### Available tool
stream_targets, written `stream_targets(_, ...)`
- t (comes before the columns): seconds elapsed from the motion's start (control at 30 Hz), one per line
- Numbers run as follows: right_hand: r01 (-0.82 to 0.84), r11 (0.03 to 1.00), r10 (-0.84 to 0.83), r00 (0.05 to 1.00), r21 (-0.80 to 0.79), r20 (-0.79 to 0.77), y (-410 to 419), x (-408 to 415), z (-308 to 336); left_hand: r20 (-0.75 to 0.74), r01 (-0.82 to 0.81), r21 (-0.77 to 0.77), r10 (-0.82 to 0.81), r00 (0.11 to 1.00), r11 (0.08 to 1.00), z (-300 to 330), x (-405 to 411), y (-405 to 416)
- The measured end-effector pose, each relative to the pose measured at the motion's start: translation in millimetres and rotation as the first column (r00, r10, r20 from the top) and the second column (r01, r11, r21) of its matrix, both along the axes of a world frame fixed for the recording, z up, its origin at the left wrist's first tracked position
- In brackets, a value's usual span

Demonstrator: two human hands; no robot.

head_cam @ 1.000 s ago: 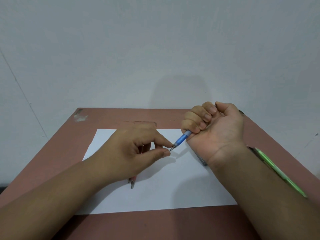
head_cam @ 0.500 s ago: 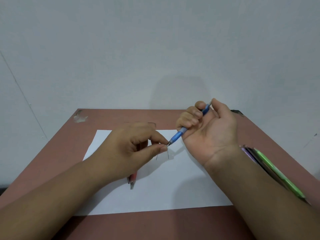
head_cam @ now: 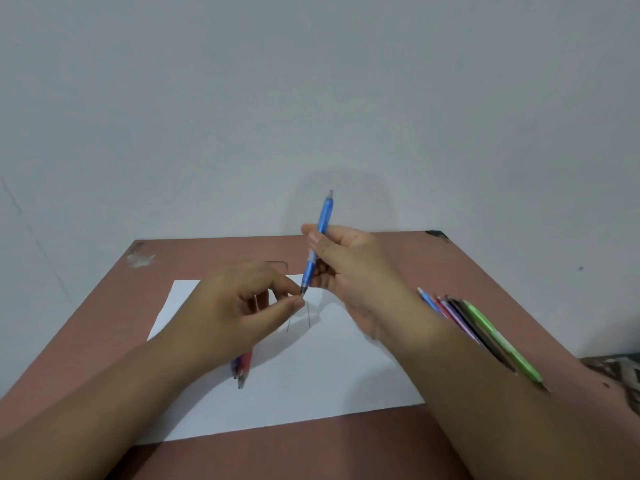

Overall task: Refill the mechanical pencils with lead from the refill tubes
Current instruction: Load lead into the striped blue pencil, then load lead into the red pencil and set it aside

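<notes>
Counts relative to the white paper [head_cam: 311,386]: 1 blue pencil [head_cam: 317,242] hovering above, 2 leads [head_cam: 308,315] lying on it, about 5 pencils [head_cam: 485,336] lying right of it.

A single head-worn camera looks forward and down, close over the brown table [head_cam: 398,251], toward the wall [head_cam: 311,98] at 12 o'clock; forearms enter from 6 o'clock.

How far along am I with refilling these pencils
Done: cannot tell; nothing shows which pencils are filled. In hand: your right hand holds the blue pencil tip-down, your left hand pinching at its tip; two loose leads lie on the paper. Left: perhaps the row of pencils by your right arm and those under your left.
</notes>
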State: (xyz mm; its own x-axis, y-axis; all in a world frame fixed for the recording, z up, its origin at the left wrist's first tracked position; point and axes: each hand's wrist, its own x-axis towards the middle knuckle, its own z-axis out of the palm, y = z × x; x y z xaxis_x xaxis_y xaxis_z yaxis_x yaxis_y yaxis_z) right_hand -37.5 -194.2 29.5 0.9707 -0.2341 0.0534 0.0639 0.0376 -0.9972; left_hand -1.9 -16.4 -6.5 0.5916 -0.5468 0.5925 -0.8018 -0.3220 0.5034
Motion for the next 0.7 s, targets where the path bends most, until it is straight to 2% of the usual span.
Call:
stream_targets(0.1,0.072,0.987,-0.067,0.997,-0.142,0.039,-15,-8,17,-0.053,0.001,-0.006,-0.001,0.999,1.0,7,-10,-7)
stream_targets(0.23,0.182,0.921,-0.172,0.983,-0.344,0.059,-50,-32,37,-0.04,-0.015,0.13,0.02,0.999,0.991,17,-24,-22)
stream_targets(0.4,0.243,0.755,-0.311,0.951,-0.609,-0.005,-106,-80,33,-0.056,0.064,0.327,-0.049,0.997,0.943,26,-46,-52)
stream_targets(0.5,0.267,0.57,-0.426,0.905,-0.777,-0.001,-135,-102,15,-0.05,0.08,0.407,-0.066,0.997,0.91,22,-56,-79)
stream_targets(0.57,0.238,0.475,-0.48,0.877,-0.847,-0.023,-149,-114,2,-0.048,0.097,0.418,-0.085,0.995,0.903,19,-63,-98)
stream_targets(0.7,0.128,0.378,-0.518,0.85,-0.917,-0.094,-163,-127,-17,-0.046,0.147,0.458,-0.142,0.989,0.877,13,-72,-135)
